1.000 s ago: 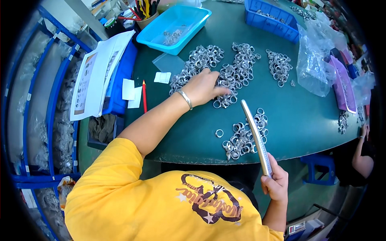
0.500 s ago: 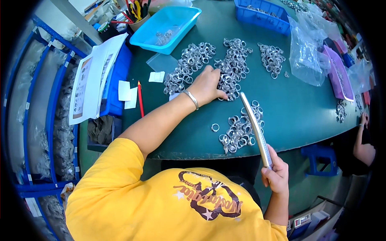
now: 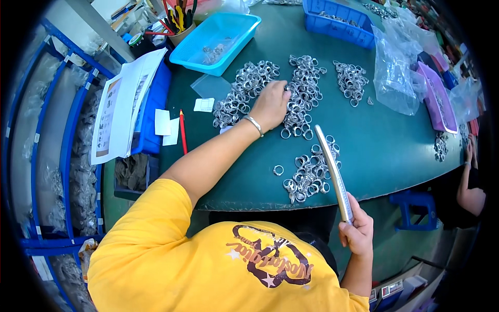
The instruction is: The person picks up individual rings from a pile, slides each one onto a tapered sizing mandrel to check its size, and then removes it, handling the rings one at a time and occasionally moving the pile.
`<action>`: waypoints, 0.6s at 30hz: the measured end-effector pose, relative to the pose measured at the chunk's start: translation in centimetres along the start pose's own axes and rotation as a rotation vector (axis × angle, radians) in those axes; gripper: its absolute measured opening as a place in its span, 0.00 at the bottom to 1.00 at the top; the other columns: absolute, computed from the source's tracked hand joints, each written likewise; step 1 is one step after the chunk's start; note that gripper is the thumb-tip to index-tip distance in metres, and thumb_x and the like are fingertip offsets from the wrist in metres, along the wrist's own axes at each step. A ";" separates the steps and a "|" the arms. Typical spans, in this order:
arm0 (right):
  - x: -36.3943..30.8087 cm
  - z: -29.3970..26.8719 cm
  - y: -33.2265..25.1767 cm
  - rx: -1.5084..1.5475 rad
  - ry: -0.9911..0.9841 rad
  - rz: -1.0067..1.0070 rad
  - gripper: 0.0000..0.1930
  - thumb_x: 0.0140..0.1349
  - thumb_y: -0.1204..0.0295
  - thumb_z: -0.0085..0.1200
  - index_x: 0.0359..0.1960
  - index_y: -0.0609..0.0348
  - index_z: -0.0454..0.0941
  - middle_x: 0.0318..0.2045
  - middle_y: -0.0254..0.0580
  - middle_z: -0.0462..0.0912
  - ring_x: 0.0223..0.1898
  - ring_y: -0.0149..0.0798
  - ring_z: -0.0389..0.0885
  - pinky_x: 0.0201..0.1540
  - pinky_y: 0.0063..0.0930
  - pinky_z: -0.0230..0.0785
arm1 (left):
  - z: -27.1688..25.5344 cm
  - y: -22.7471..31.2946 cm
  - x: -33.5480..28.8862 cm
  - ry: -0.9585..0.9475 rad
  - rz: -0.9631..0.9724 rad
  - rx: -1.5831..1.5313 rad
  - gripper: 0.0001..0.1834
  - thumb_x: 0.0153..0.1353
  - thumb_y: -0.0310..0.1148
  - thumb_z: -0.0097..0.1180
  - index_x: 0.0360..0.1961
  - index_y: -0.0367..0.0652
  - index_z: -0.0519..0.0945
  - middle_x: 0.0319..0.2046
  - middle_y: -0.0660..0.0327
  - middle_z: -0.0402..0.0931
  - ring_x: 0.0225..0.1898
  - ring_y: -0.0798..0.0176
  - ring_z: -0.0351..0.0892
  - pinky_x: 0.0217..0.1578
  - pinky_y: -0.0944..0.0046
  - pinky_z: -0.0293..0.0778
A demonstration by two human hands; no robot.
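Observation:
My left hand, with a silver bangle on its wrist, reaches between two big heaps of silver rings. Its fingers are pinched at the edge of the middle heap, and a small silver ring shows in part at the fingertips. The other heap lies to its left. In my right hand is a long tapered silver ring mandrel with scale marks, gripped by its thick lower end and tilted up over the table. Beneath it lies a smaller group of rings, with a single ring beside them.
A further ring pile lies right. Behind stand a light-blue basket and a blue bin; a plastic bag and purple basket are farther right. A red pencil lies left. Another person's arm shows at far right.
My left hand has shifted up from the near end of the middle heap, and its thumb has drawn in to a pinch. The mandrel in my right hand has barely moved.

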State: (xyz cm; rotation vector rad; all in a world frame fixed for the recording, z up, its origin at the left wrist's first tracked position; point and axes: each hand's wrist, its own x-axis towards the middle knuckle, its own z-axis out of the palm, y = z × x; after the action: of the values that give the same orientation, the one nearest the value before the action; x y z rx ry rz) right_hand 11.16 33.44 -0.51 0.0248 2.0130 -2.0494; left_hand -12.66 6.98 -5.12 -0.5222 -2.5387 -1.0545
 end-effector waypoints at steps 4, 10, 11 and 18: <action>0.0 0.1 -0.1 0.003 0.028 0.002 0.31 0.47 0.83 0.46 0.59 0.67 0.61 0.21 0.34 0.73 0.11 0.20 0.65 0.12 0.14 0.57 | 0.5 0.2 -0.2 0.017 0.031 -0.038 0.18 0.62 0.33 0.42 0.47 0.29 0.69 0.47 0.44 0.68 0.51 0.45 0.67 0.53 0.58 0.62; -0.3 0.0 0.0 0.020 0.056 0.043 0.32 0.48 0.82 0.46 0.59 0.68 0.59 0.23 0.35 0.73 0.11 0.20 0.64 0.12 0.13 0.55 | -2.2 0.9 -0.4 0.151 0.192 -0.035 0.12 0.57 0.31 0.49 0.41 0.38 0.74 0.39 0.51 0.73 0.40 0.51 0.74 0.43 0.60 0.69; -0.4 0.0 0.1 0.001 0.049 0.030 0.31 0.48 0.81 0.47 0.59 0.68 0.59 0.22 0.34 0.72 0.11 0.19 0.64 0.12 0.12 0.55 | -3.9 2.5 -1.1 0.001 0.129 -0.070 0.11 0.54 0.31 0.54 0.38 0.39 0.75 0.36 0.53 0.72 0.36 0.55 0.73 0.38 0.61 0.70; -0.1 0.1 0.2 -0.042 0.001 0.011 0.32 0.47 0.80 0.47 0.59 0.66 0.61 0.22 0.33 0.72 0.12 0.19 0.65 0.14 0.12 0.56 | -6.2 5.0 -8.6 -0.625 0.175 -0.141 0.13 0.44 0.27 0.64 0.33 0.42 0.78 0.30 0.60 0.70 0.32 0.62 0.73 0.32 0.66 0.71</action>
State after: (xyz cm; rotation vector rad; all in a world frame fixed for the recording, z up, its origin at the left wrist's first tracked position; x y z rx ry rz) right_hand 11.28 33.36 -0.68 0.0285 2.0507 -2.0006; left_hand -1.79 4.08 -1.80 -1.2583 -2.8628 -1.1425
